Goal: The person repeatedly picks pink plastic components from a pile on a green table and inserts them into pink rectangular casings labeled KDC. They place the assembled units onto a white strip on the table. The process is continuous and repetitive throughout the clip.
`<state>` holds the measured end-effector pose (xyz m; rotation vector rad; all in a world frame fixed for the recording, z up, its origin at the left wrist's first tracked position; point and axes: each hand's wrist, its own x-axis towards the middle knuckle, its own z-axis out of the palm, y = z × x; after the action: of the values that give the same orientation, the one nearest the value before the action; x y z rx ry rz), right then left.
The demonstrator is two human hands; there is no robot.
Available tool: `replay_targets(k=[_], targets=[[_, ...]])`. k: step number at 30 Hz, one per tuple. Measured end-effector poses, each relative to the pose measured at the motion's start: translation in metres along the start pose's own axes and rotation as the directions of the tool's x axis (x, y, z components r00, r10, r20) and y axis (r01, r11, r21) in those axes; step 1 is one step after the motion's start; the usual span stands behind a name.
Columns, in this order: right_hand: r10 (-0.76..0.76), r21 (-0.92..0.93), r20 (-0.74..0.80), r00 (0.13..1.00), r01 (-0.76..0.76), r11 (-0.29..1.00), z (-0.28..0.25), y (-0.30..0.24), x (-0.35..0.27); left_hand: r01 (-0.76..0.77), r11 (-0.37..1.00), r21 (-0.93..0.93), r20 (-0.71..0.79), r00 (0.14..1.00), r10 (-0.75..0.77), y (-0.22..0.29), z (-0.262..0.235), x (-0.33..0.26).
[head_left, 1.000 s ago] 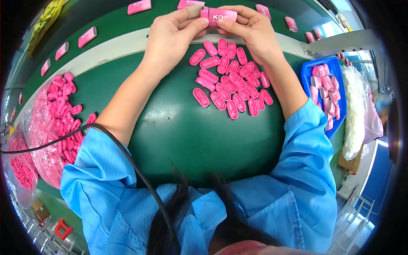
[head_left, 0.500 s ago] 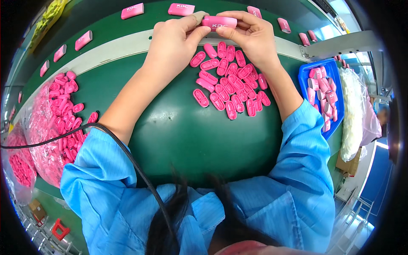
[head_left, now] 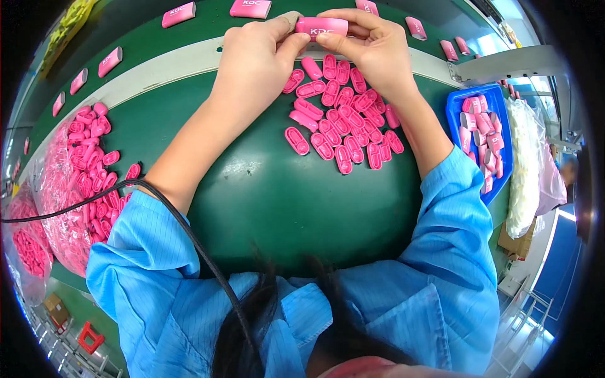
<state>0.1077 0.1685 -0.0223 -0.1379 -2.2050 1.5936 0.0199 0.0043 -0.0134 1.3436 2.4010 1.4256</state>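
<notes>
The left hand [head_left: 255, 60] and right hand [head_left: 379, 60] pinch one pink case [head_left: 324, 28] in their fingers, over the far edge of the surface [head_left: 271, 195]. Its end cap [head_left: 299, 25] now sticks out less, so it looks pushed in. Beyond, other cases [head_left: 179, 15] slide left.

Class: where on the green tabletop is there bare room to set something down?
The smooth green tabletop is bare between the pink oval pieces, the left forearm and the blue cloth shirt. Crowded: those pieces' cluster; the left edge, with small pink parts and a clear plastic bag; the blue plastic tray of pink cases.
</notes>
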Motion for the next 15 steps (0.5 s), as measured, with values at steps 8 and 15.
replay_targets(k=[8,15], targets=[[-0.029,-0.103,-0.1,0.995,0.019,0.995,0.017,-0.022,-0.008,-0.035,0.996,0.083,-0.011,0.999,0.036,0.012,0.007,-0.014],[-0.043,-0.268,0.082,0.996,0.063,0.961,0.011,-0.002,0.055,-0.323,0.864,0.386,-0.257,0.862,0.437,-0.025,-0.013,0.013]])
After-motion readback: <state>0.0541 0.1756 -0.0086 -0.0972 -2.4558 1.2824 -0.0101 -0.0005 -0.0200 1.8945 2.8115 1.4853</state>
